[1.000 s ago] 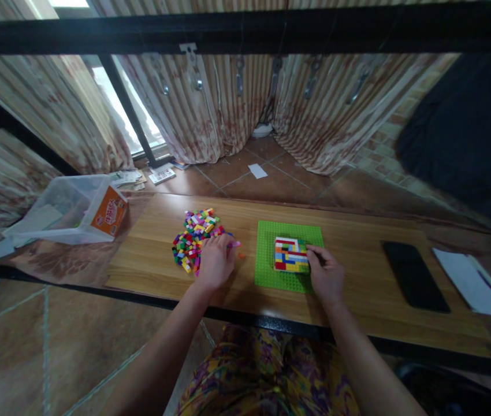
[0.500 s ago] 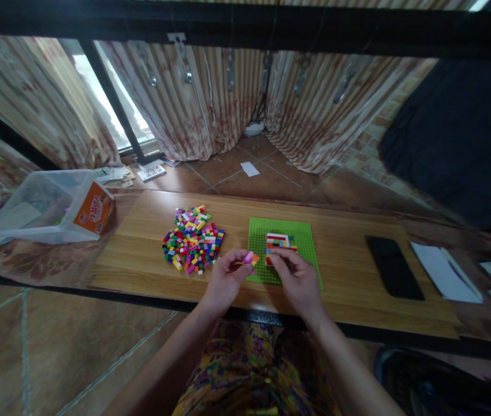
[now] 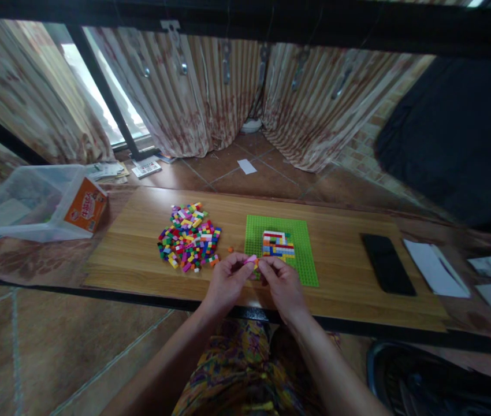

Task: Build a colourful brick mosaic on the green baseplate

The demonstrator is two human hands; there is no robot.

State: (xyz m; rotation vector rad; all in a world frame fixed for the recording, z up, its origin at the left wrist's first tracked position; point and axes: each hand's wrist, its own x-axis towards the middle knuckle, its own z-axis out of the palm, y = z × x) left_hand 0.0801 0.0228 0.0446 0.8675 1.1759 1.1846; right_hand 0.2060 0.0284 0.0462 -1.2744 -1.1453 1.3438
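Observation:
My left hand (image 3: 227, 282) is closed in a pinch around a few small toy bricks, the clearest a pink brick (image 3: 250, 259). My right hand (image 3: 285, 289) meets it, its fingertips closed on an orange brick (image 3: 256, 263) at the pink one's right side. Fingers cover most of these bricks. Just behind the hands lies a green baseplate (image 3: 301, 237), bearing a low block of multicoloured bricks (image 3: 278, 245). To the left a heap of loose bricks (image 3: 190, 242) is spread on the wooden board (image 3: 124, 248). One orange brick (image 3: 230, 249) lies alone between heap and baseplate.
A clear plastic bin (image 3: 29, 196) with an orange label stands at the far left. On the right are a black phone (image 3: 387, 263) and white paper (image 3: 434, 267). A dark metal bar (image 3: 245, 23) crosses above, with hooks hanging from it.
My right hand has moved left from the brick block to the bricks in my left hand. The block now shows more fully. The whole view has shifted slightly.

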